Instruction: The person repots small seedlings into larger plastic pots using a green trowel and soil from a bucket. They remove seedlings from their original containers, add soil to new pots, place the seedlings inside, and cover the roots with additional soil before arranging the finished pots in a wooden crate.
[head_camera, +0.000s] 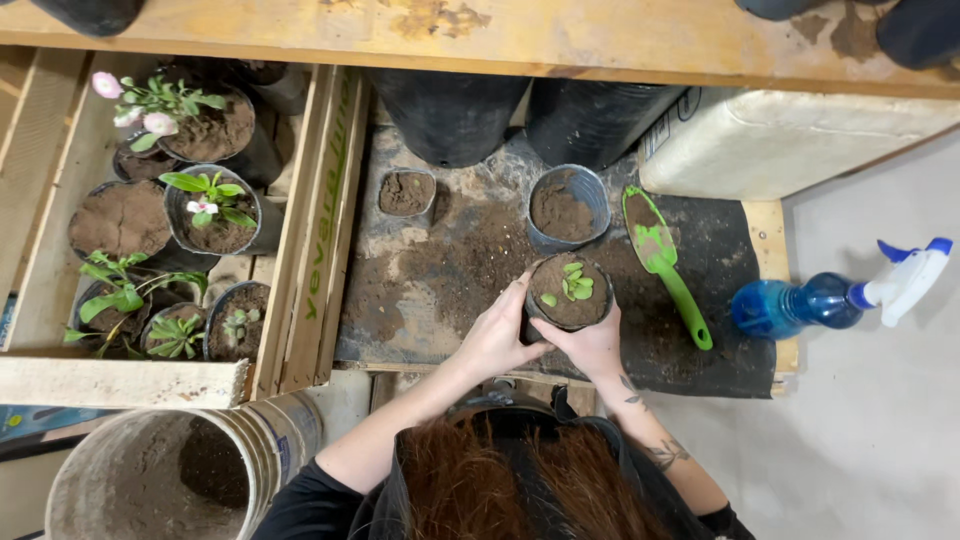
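Seen from above, at the centre of the frame: a small black grow bag (568, 292) filled with dark soil and holding a pale green seedling (574, 286), standing on a soil-strewn black mat (720, 300). Cupped between both hands, left hand (492, 338) wrapped round the bag's left wall, right hand (594, 345) round its lower right wall, fingers curled close and pressing the sides, thumbs near the rim. Likely fairly heavy for its size with damp soil, walls soft and thin, so prone to buckle or spill if squeezed; seedling fragile, best left untouched; safest taken low on both sides, as here. Just above it, a second soil-filled bag (566, 208) without a plant, and a smaller one (407, 193) toward upper centre-left. To the right, a green plastic trowel (664, 262) lying diagonally, and further right a blue spray bottle (838, 296) with white trigger. At left, a wooden crate (310, 240) of potted plants, some flowering pink. At lower left, a pale bucket (160, 478) of soil.
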